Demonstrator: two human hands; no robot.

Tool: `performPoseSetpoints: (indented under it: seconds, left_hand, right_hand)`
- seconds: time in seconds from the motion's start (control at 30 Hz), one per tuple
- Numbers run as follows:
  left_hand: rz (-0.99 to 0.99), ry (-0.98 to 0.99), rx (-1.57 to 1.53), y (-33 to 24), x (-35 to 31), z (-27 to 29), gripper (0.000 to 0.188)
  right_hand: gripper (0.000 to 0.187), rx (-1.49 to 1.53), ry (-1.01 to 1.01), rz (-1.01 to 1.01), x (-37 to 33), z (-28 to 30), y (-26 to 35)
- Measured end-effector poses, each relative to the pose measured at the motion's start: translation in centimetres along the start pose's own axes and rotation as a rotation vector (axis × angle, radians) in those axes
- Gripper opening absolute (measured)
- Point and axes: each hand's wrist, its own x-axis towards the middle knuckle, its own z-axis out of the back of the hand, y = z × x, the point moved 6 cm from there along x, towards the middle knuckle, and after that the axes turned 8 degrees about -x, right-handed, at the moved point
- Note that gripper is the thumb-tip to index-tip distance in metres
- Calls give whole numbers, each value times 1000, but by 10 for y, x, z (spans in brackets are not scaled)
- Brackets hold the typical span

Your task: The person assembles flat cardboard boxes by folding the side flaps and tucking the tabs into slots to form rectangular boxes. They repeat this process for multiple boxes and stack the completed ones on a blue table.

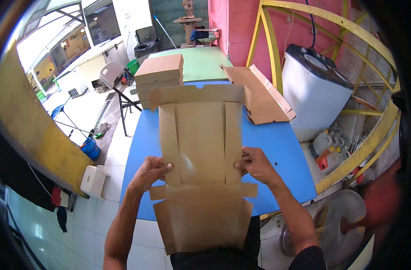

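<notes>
One pinch of the left hand (152, 173) and one of the right hand (256, 164) hold a brown cardboard blank (202, 139) by its side edges, over the near part of the blue table (277, 150). Folding looks under way, the side strips (170, 139) seemingly turned inward; next, I'd judge, those walls need standing upright, squarely and without tearing.

Open carton (202, 130) is looking like brown paperboard, smooth, mostly matt, catching one glossy patch. Stacked boxes (159, 72) are showing similar matt board. Blue tabletop (284, 144) is reading smooth. Floor tiles (95, 236) are reflecting, glossy. Washer lid (324, 67) is looking like shiny dark plastic.
</notes>
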Motion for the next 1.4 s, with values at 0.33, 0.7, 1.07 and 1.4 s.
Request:
performPoseSetpoints:
  seconds: [0.33, 0.7, 1.07, 1.4]
  left_hand:
    - [16, -59, 305, -10, 10, 8, 28]
    - [-1, 138, -262, 31, 11, -5, 33]
    - [116, -293, -284, 79, 17, 2, 27]
    - [46, -444, -430, 77, 0, -26, 45]
  right_hand:
    - [20, -36, 153, 91, 14, -5, 6]
    - [26, -191, -16, 24, 55, 38, -9]
    - [42, 571, 233, -149, 23, 1, -67]
    - [28, 144, -38, -129, 35, 0, -93]
